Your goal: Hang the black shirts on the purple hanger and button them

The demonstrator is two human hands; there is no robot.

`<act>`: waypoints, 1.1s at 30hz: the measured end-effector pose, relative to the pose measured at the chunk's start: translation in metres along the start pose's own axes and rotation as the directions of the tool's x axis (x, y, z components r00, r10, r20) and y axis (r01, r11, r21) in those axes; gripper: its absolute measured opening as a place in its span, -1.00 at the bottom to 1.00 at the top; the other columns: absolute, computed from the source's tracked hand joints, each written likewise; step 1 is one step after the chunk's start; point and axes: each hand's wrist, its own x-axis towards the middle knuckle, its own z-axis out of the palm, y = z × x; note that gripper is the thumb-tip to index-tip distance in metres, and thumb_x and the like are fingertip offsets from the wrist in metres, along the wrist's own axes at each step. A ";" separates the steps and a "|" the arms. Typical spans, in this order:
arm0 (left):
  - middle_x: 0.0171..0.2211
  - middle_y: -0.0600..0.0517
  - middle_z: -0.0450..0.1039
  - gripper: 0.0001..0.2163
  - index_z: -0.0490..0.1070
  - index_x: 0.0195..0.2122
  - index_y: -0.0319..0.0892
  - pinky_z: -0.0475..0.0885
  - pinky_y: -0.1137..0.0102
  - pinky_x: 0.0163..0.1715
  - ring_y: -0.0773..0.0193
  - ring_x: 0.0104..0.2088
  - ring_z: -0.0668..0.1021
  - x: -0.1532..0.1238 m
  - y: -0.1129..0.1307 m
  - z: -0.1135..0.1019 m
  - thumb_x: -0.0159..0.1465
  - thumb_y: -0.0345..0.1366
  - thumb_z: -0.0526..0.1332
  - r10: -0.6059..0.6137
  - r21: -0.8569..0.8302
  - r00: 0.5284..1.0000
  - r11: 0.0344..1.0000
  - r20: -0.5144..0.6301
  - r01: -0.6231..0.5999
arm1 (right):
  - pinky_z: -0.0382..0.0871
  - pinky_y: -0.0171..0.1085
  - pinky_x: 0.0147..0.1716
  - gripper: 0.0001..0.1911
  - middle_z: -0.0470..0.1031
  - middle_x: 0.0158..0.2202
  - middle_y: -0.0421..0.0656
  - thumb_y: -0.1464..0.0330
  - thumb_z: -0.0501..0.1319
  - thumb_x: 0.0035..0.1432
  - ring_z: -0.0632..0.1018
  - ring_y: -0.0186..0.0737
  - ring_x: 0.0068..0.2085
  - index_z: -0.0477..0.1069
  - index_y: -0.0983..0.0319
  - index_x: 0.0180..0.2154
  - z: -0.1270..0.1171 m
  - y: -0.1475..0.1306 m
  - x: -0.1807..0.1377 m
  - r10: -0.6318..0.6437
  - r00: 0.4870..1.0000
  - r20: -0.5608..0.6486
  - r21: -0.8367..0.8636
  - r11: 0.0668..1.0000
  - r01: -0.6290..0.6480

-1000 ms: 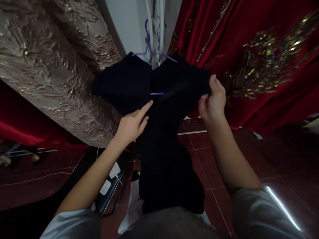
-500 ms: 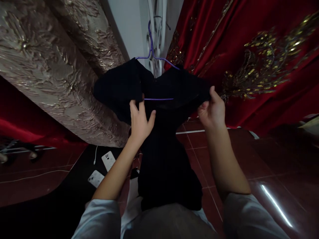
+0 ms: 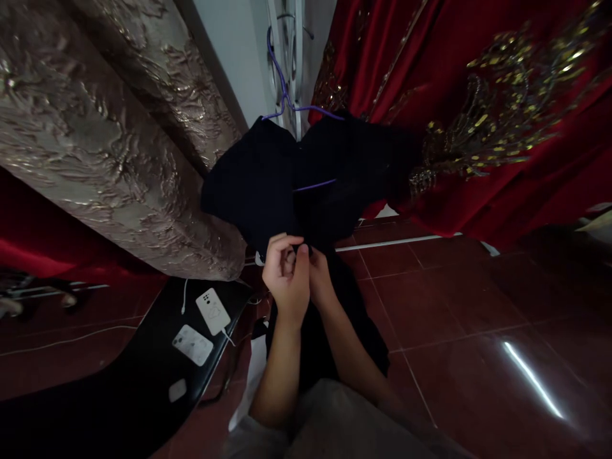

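A black garment (image 3: 268, 185) hangs on a purple hanger (image 3: 281, 89) in front of me, its lower part falling toward my lap. My left hand (image 3: 285, 274) and my right hand (image 3: 319, 274) are together at the garment's front, just below the hanger's bar. Both have their fingers curled and pinched on the black fabric at its middle. The right hand is partly hidden behind the left one.
A gold embossed drape (image 3: 95, 127) hangs at the left and a red gown with gold beading (image 3: 478, 115) at the right. Two phones (image 3: 213, 311) lie on a black surface (image 3: 119, 395) at lower left. The floor is dark red tile (image 3: 454, 319).
My right hand has let go of the garment's right shoulder and come in to the middle. My left hand has dropped lower to meet it. The garment now hangs a little tilted.
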 end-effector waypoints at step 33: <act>-0.28 0.01 0.51 -0.93 0.48 -0.17 -0.18 0.46 0.38 -0.13 0.25 -0.22 0.57 -0.004 -0.082 -0.031 0.34 -0.34 0.26 -0.145 0.011 0.944 0.989 0.297 0.148 | 0.29 -0.30 -0.46 -0.81 0.51 -0.45 -0.21 0.21 0.31 0.23 0.45 -0.35 -0.48 0.56 0.20 -0.32 -0.037 0.002 -0.007 -0.265 0.964 0.011 -0.289 0.922 0.256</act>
